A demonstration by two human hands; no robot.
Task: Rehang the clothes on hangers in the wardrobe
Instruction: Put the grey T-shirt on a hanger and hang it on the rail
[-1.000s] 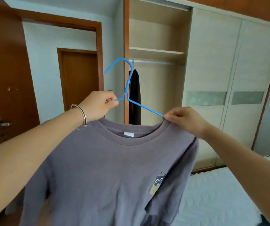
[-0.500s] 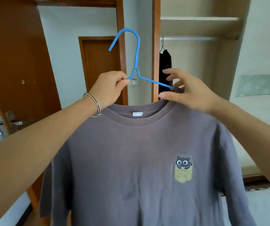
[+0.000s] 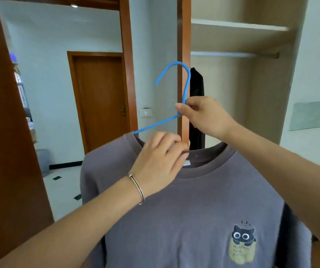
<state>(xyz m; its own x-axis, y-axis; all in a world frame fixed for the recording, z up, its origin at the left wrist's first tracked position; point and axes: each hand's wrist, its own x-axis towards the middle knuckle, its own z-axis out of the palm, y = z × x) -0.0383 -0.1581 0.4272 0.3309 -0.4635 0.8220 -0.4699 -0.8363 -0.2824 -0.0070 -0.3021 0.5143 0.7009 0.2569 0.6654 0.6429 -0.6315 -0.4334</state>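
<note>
A grey T-shirt (image 3: pixel 184 219) with a small cat print hangs in front of me on a blue wire hanger (image 3: pixel 185 88). My right hand (image 3: pixel 203 115) pinches the hanger's neck just below the hook. My left hand (image 3: pixel 159 161), with a bracelet on the wrist, grips the shirt's collar at the front. The hanger's left arm sticks out bare above the shirt's shoulder; its right arm is hidden inside the shirt. Behind stands the open wardrobe (image 3: pixel 240 31) with its rail (image 3: pixel 232 54).
A black garment (image 3: pixel 196 105) hangs at the left end of the rail. A brown wardrobe post (image 3: pixel 183 35) stands right behind the hanger. An open wooden door (image 3: pixel 4 151) is close on my left. A doorway shows a hall and another door (image 3: pixel 101 101).
My hands swapped roles: the right moved from the shirt's right shoulder to the hanger's neck, the left left the neck and took the collar. The view came closer to the wardrobe.
</note>
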